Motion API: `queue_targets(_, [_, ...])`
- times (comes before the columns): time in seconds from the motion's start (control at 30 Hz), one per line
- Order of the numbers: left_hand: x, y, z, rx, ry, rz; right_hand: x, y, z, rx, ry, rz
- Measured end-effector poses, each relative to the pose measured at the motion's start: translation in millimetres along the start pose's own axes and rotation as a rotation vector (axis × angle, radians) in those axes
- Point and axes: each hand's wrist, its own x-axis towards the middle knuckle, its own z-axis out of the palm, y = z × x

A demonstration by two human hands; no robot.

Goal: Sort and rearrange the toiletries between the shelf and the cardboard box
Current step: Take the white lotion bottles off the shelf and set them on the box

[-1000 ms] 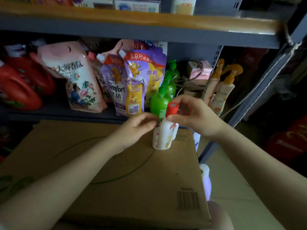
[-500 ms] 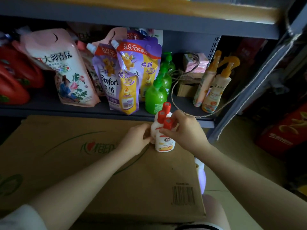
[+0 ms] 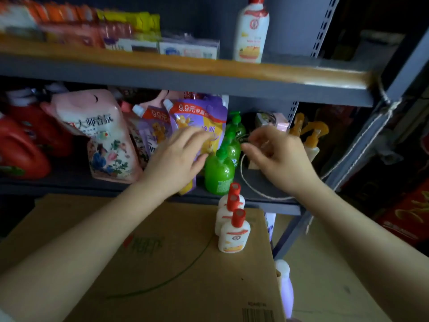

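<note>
Three red-capped white bottles (image 3: 234, 231) stand in a row on the cardboard box (image 3: 144, 263), near its 2 o'clock corner; one matching bottle (image 3: 251, 29) waits on the upper shelf (image 3: 185, 68) at 12. Your left hand (image 3: 178, 159) and right hand (image 3: 276, 156) hover released, grasping nothing, before green pump bottles (image 3: 220, 170). Dim storeroom, metal racking.

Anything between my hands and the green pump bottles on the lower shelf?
Nothing solid blocks them. The left hand and right hand flank the green pump bottles. Only a loop of twine hangs near the right hand's path.
</note>
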Motion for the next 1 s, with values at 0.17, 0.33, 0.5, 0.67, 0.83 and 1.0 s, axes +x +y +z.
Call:
queue_targets(0.17, [83,-25,-41,0.249,0.061,0.067,78,-16,-19,0.038,0.213,-0.039])
queue_targets(0.33, [122,-49,-59,0.310,-0.111,-0.135,152,-11,-39,0.051,0.308,0.096])
queue_targets(0.5, [125,-61,-51,0.250,-0.147,-0.186,208,14,-39,0.084,0.191,0.352])
queue_targets(0.67, [121,-62,-47,0.247,-0.109,-0.174,232,16,-31,0.065,0.063,0.406])
queue_targets(0.83, [121,-61,-48,0.236,-0.120,-0.182,237,10,-22,0.066,0.004,0.365])
queue_targets(1.0, [122,-60,-49,0.255,-0.115,-0.179,220,-12,-27,0.199,0.051,0.235])
